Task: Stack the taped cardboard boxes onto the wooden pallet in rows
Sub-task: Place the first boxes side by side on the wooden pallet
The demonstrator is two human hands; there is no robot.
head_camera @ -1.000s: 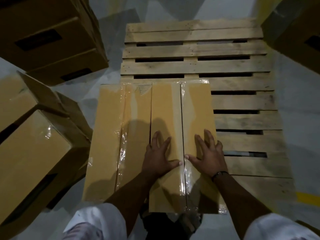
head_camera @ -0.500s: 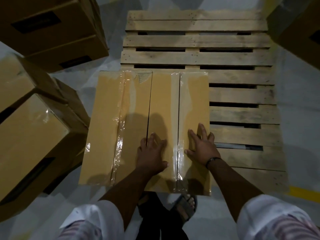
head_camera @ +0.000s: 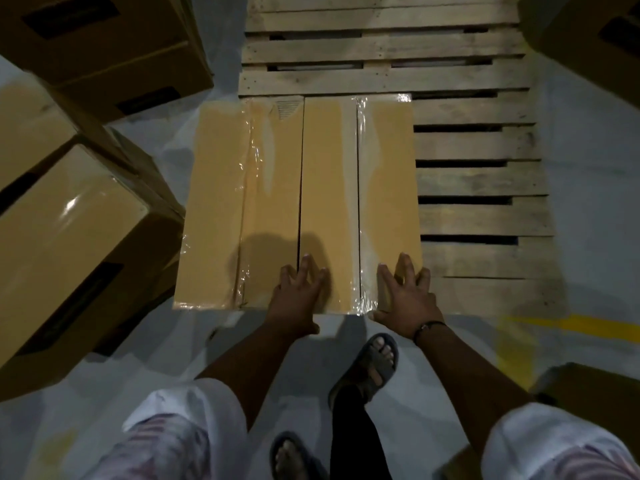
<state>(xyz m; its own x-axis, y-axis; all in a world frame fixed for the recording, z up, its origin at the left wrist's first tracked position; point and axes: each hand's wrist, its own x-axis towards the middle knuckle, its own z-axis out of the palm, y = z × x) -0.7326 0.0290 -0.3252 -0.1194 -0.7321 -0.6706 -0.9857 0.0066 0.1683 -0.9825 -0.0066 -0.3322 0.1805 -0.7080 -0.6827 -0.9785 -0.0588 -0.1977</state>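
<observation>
A taped cardboard box (head_camera: 298, 188) lies flat on the near left part of the wooden pallet (head_camera: 474, 140), its clear tape shining along the seams. My left hand (head_camera: 298, 296) rests on the box top near its front edge with fingers spread. My right hand (head_camera: 403, 296) presses flat on the box's near right corner, thumb over the front edge. Both hands hold nothing.
More cardboard boxes stand on the floor: two at the left (head_camera: 59, 237), stacked ones at the upper left (head_camera: 114, 53), one at the upper right (head_camera: 602, 39), one at the lower right (head_camera: 588, 389). My sandalled feet (head_camera: 370, 368) are on the grey floor near a yellow line (head_camera: 561, 322).
The box has slid away from me, further onto the pallet. Both hands now sit at its front edge instead of mid-top, and my feet have come into view.
</observation>
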